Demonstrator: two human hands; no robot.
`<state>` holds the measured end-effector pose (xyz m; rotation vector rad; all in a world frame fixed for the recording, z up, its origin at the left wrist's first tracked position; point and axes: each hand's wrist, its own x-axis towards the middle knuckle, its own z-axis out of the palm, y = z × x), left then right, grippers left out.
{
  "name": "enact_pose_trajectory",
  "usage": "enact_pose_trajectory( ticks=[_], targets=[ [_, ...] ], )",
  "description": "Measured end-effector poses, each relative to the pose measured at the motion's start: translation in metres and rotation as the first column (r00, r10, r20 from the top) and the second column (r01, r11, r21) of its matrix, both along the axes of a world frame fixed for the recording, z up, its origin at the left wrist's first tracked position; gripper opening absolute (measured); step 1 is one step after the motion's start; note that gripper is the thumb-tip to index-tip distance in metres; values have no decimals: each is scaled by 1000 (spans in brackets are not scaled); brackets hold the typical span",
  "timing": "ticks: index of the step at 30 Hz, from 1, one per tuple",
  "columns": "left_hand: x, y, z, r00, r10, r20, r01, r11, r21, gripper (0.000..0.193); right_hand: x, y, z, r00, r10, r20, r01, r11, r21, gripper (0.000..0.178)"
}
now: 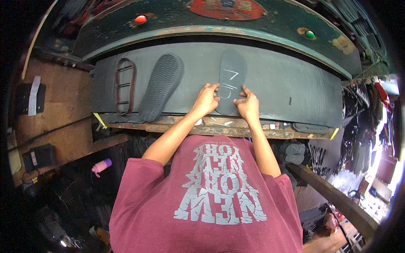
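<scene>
- Looks like a crowded workshop, with a dark-green painted housing [122, 30], fitted with a red button [140, 19] and a green button [310, 34], beyond a long, flat, dark-grey sheet [287, 78] and a worn wooden ledge [168, 126] along the near side.
- Lies flat near the middle of the sheet, between both hands: see the thin grey shoe sole with pale hand-drawn marks [231, 82], toe pointing away from the body.
- Seems, as a judgement, at an early placing stage: already marked, already laid down, apparently being lined up or steadied.
- Appears unfinished beyond that, judging by no visible cut line in the sheet beside the sole.
- Notice, well apart to the left, a slim brown oval frame with dark crossbars [133, 86], then a black sole with wavy tread [163, 82] reaching the near edge.
- Touches the marked sole's left edge with curled fingers of the left hand [207, 99]; cannot tell whether pinching or merely resting.
- Meets the right edge with the right hand [248, 101], forefinger and thumb spread moderately, thumb toward the heel; nothing visibly gripped.
</scene>
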<state>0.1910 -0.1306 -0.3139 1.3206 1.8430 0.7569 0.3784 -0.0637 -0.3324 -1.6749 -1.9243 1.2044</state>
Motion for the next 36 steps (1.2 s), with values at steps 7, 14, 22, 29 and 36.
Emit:
enact_pose_trajectory(
  ticks=[7, 14, 22, 29, 36],
  targets=[
    [-183, -73, 73, 745, 526, -409, -237, 783, 575, 33, -3, -6, 3, 996, -59, -72, 58, 998, -26, 74],
    [-302, -178, 50, 690, -125, -713, -13, 983, -185, 44, -1, -8, 7, 987, -83, -136, 77, 996, -45, 65],
    [-311, -157, 80, 611, 36, -791, -79, 997, -16, 44, 4, -6, -3, 976, -47, -215, 47, 999, -7, 53],
    [-169, -96, 129, 764, 169, -622, 24, 957, 290, 32, 10, -10, 5, 960, -72, -272, 53, 996, -75, 56],
    [-6, 0, 74, 818, -184, -545, 397, 866, 303, 46, 19, -8, -1, 923, -152, -353, 114, 986, -125, 56]
  ],
)
